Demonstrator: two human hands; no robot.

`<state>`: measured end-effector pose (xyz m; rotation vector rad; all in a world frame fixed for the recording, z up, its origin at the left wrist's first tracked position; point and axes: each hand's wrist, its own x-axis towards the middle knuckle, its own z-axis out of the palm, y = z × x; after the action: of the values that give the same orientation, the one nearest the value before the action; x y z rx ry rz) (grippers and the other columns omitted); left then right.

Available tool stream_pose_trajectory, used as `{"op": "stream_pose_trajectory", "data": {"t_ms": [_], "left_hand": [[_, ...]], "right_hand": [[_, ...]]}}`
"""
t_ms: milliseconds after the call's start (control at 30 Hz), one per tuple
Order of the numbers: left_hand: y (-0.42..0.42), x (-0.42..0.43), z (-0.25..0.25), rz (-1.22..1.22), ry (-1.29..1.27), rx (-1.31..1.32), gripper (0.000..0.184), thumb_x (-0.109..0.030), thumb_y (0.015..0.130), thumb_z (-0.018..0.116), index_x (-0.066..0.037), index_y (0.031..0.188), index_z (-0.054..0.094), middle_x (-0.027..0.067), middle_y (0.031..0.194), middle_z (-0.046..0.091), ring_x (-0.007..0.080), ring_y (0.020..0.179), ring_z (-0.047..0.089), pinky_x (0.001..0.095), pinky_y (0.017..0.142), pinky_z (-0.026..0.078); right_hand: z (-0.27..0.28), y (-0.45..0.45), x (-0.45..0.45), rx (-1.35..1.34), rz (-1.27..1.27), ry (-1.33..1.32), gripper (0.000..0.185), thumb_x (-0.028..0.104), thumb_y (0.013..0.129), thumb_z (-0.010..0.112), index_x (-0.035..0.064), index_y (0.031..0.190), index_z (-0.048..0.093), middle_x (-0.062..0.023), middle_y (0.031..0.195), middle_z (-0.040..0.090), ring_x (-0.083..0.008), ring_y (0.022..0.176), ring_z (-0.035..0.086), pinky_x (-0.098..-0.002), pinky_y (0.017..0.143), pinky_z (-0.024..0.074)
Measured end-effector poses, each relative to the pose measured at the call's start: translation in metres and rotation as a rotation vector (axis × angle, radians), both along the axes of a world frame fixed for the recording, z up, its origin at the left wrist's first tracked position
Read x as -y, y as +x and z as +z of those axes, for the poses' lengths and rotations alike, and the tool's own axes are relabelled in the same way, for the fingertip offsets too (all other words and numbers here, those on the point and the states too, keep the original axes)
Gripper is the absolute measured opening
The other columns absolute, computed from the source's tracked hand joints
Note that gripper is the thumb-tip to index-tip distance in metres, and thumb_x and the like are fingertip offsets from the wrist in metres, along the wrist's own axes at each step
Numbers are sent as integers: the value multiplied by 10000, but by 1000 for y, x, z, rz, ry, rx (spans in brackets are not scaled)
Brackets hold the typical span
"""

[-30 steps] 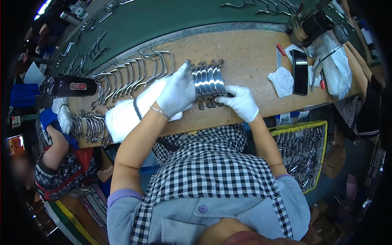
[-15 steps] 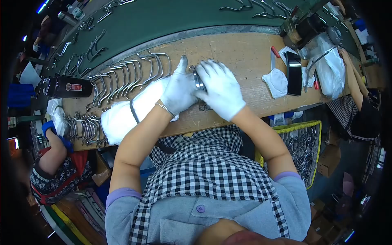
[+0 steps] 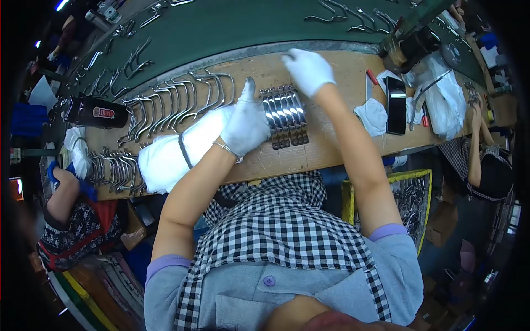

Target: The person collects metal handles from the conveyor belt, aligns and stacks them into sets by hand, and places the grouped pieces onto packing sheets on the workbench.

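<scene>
The green surface [image 3: 232, 27] runs widest, along the far side of the wooden tabletop [image 3: 276, 165] where this person works. On the left of that tabletop curved metal bars [image 3: 179, 102] lie spread in a loose row, and in front of them sits a white bundle [image 3: 163, 163] with a dark band around it. Over on the right slumps a clear plastic bag [image 3: 441, 105]. The shiny handles [image 3: 284, 113] are lined up side by side right before the worker, near the middle. A dark flask [image 3: 96, 112] lies at the left end.

Both hands wear white gloves. The left hand [image 3: 247, 124] is set against the handles' left side, thumb lifted clear; I can't make out how open its fingers are. The right hand [image 3: 310, 70] hangs beyond their far right end, fingers curled; whether it has anything, I can't tell.

Smaller still, a phone [image 3: 395, 106] lies near the bag, a white cloth [image 3: 371, 117] just beside it.
</scene>
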<state>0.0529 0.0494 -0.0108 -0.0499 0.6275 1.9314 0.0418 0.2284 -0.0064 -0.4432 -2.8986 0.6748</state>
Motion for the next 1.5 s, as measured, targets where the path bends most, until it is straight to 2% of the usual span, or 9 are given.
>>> {"op": "stream_pose_trajectory", "data": {"t_ms": [67, 100, 200, 367, 467, 667, 1167, 1300, 1500], "left_hand": [[-2, 6, 2, -32, -9, -19, 766, -641, 922, 200, -36, 1378, 312, 165, 1338, 458, 307, 1220, 480, 469, 1051, 368], [-4, 7, 3, -49, -11, 27, 784, -652, 916, 188, -27, 1366, 337, 173, 1305, 489, 304, 1220, 479, 461, 1057, 362], [-5, 7, 4, -15, -4, 70, 794, -656, 914, 199, -18, 1363, 341, 175, 1301, 492, 303, 1220, 479, 460, 1058, 360], [-5, 4, -2, -54, -14, 33, 811, -665, 908, 210, -7, 1367, 333, 185, 1310, 479, 312, 1222, 474, 466, 1057, 359], [-6, 5, 2, -37, -35, 57, 822, -657, 914, 212, 23, 1362, 323, 207, 1306, 476, 323, 1223, 472, 471, 1060, 355], [-11, 20, 6, -21, -50, 108, 906, -657, 910, 229, 138, 1341, 269, 296, 1342, 407, 376, 1259, 421, 485, 1075, 325], [-5, 12, 13, -45, 2, 19, 809, -627, 932, 205, 65, 1327, 347, 240, 1291, 489, 330, 1198, 501, 448, 1049, 371], [-12, 28, 17, -24, 25, -105, 528, -376, 956, 452, 55, 1260, 440, 228, 1230, 544, 314, 1153, 544, 414, 1035, 393], [-17, 34, 26, -35, -69, -533, 579, -218, 850, 625, 57, 1315, 415, 191, 1323, 490, 297, 1242, 473, 418, 1067, 350]], "right_hand": [[-15, 29, -32, -74, 151, -124, 315, 326, 887, 518, 53, 987, 639, -145, 895, 663, -278, 828, 646, -353, 727, 490], [-5, 50, -31, -28, 91, -458, 297, 265, 877, 559, 18, 1024, 634, -119, 896, 676, -192, 830, 653, -302, 712, 497], [-25, 100, -26, 16, 204, -822, 370, 232, 851, 609, -30, 1112, 602, -106, 972, 676, -162, 892, 629, -282, 783, 502], [-50, 126, 18, -121, 235, -432, 306, 216, 735, 720, 9, 940, 627, -163, 827, 609, -309, 805, 602, -332, 736, 484], [-56, 127, 20, -95, 233, -480, 259, 141, 719, 731, 13, 937, 671, -118, 856, 645, -184, 767, 614, -292, 713, 476], [-19, 143, -10, -181, 298, 65, 165, 173, 721, 708, 55, 828, 662, -76, 729, 595, -249, 720, 562, -343, 653, 462], [-21, 146, 0, -385, 438, 164, 163, 205, 720, 688, 88, 834, 688, -39, 881, 648, -214, 822, 590, -315, 706, 487], [-32, 152, -12, -238, 207, 170, 201, 181, 728, 696, 70, 895, 690, -57, 862, 652, -244, 812, 582, -339, 737, 479], [-17, 143, 7, -354, 38, -33, 342, 166, 723, 710, 7, 1020, 645, -137, 944, 644, -308, 880, 580, -368, 823, 459]]}}
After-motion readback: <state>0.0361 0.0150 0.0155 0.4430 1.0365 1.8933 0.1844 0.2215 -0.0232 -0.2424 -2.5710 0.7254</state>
